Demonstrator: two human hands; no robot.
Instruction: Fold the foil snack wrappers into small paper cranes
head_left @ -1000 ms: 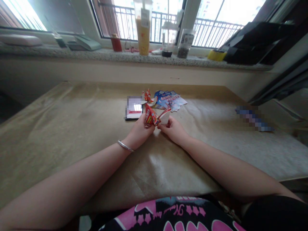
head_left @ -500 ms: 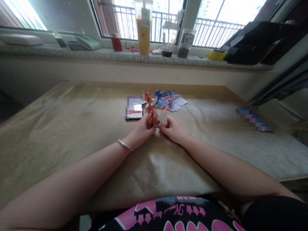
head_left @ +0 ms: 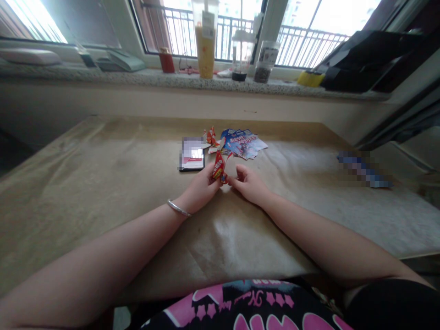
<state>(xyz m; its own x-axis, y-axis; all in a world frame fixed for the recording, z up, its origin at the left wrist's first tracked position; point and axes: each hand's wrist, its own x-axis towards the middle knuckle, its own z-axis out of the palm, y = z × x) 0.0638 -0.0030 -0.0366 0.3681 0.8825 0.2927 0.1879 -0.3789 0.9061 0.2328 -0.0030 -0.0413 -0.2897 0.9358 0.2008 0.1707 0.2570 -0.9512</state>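
Observation:
A small folded piece of red printed paper (head_left: pixel 218 167), with a pointed top and a pale inner side, stands just above the table in front of me. My left hand (head_left: pixel 205 179) is closed on its left side, thumb toward me. My right hand (head_left: pixel 248 182) is at the paper's lower right, its thumb tip at or very near the edge and its curled index finger apart from the thumb. Behind them lies a second folded red-and-white paper piece (head_left: pixel 212 137). The fingers on the paper's far side are hidden.
A dark-edged tablet or phone (head_left: pixel 191 156) lies left of the paper, its screen partly blurred. Blue printed leaflets (head_left: pixel 243 143) are fanned out behind. A blurred blue item (head_left: pixel 364 169) lies far right. Cups and bottles, one a tall yellow-filled cup (head_left: pixel 205 50), line the windowsill.
The paper's white right flap has swung away, and the paper has turned slightly right. My right hand's fingers have come off that flap and moved a little to the right.

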